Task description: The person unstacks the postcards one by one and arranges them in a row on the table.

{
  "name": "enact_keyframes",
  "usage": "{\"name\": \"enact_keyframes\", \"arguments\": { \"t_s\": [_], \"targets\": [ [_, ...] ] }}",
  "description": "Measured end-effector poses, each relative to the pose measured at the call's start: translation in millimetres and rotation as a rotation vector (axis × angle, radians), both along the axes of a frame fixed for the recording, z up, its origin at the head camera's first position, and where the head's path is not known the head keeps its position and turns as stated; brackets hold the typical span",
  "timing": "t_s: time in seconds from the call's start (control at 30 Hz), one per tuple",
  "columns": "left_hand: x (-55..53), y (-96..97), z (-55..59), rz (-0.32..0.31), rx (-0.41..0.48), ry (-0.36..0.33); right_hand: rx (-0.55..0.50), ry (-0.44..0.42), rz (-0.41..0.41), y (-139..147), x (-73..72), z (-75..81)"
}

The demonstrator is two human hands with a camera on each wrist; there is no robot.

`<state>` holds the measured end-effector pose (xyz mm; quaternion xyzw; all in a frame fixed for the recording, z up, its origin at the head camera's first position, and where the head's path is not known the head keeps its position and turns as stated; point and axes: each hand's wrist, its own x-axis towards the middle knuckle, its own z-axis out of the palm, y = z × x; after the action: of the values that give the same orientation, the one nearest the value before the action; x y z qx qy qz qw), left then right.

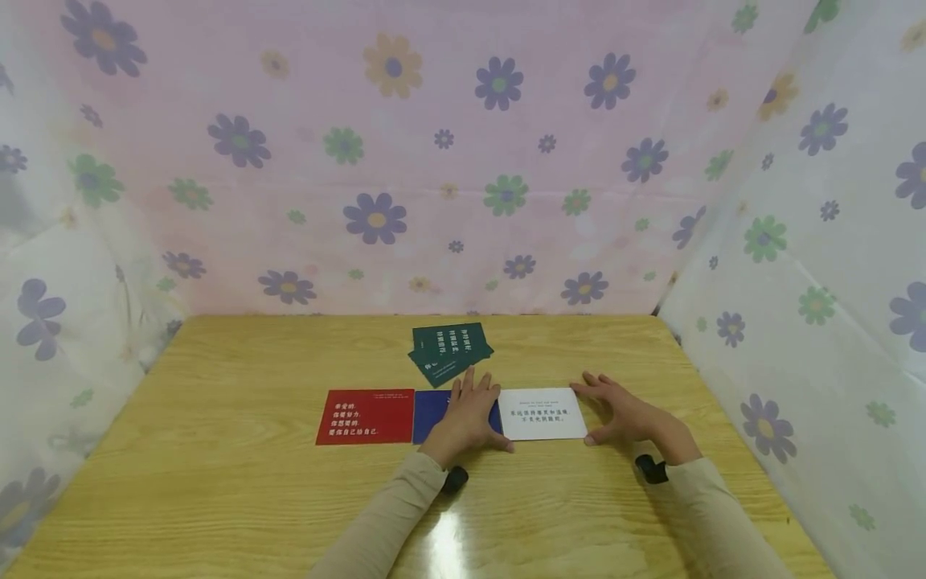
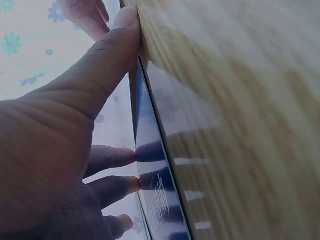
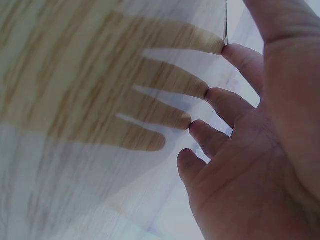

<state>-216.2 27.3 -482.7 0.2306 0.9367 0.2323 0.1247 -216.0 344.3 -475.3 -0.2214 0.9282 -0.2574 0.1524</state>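
Note:
Three cards lie in a row, edge against edge: a red card (image 1: pixel 369 426) with white writing, a blue card (image 1: pixel 425 408) and a white card (image 1: pixel 542 426) with dark writing. Over the blue card spreads my left hand (image 1: pixel 466 418), covering much of it; its thumb and fingertips reach the white card's left edge. In the left wrist view, fingertips touch the glossy blue card (image 2: pixel 155 170). My right hand (image 1: pixel 625 410) rests at the white card's right end, thumb at the near corner and fingers by the far corner. In the right wrist view several fingertips touch the table.
Several dark green cards (image 1: pixel 452 344) with white writing lie fanned and overlapping behind the row. The wooden table (image 1: pixel 239 482) meets a flowered cloth (image 1: pixel 376 265) at its back and sides. Black wrist straps (image 1: pixel 651 469) sit near the sleeve cuffs.

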Motion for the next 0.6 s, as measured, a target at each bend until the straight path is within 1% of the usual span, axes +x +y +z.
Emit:
{"name": "enact_keyframes", "arguments": {
  "t_s": [0.17,0.47,0.6],
  "targets": [
    [-0.1,-2.0,0.4,-0.007,0.004,-0.004,0.006,0.001,-0.003,-0.4,1.4,0.0],
    [-0.8,-3.4,0.6,-0.015,-0.014,-0.007,0.018,0.0,0.004,-3.8,3.1,4.3],
    [-1.4,-4.2,-0.3,-0.021,-0.02,-0.015,0.048,0.013,-0.002,-6.4,3.7,6.1]
  ]
}}
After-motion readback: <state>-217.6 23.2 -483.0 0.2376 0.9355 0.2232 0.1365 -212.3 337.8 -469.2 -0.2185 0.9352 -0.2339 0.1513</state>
